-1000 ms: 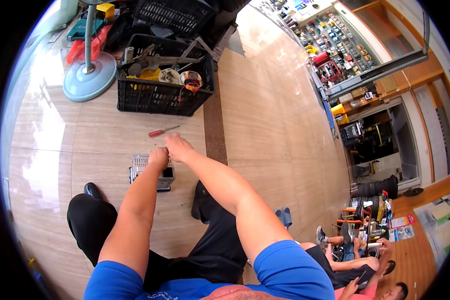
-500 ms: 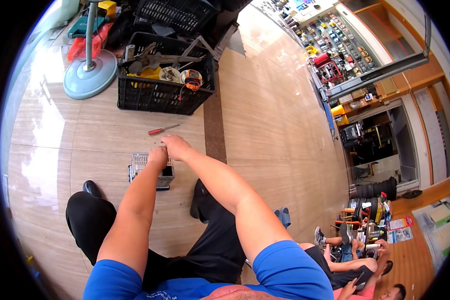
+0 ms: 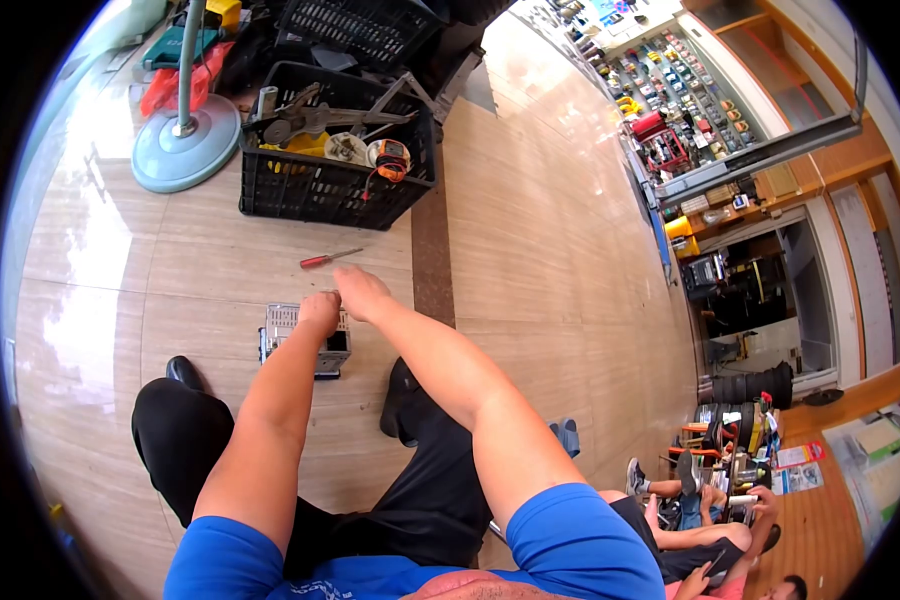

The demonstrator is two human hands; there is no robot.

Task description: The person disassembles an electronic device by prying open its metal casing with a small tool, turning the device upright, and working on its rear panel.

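A metal box with a slotted, silvery top point(image 3: 282, 318) sits on the floor between my feet, partly covered by my left forearm. My left hand point(image 3: 320, 312) is closed over its far edge, and what its fingers hold is hidden. Right beside it, my right hand point(image 3: 362, 293) has its fingers pressed together near the left one; anything between them is too small to make out. Just beyond the hands lies a screwdriver with a red handle point(image 3: 316, 261), touched by neither hand.
A black crate point(image 3: 310, 196) of tools stands ahead, left of a dark floor strip. The round stand base point(image 3: 185, 145) is beside it. Grey slippers point(image 3: 567, 437) lie to the right. People sit at the lower right, near shelves and stacked goods.
The view has shifted slightly. Both hands stay close together at the box's far edge, with small changes in the finger positions.
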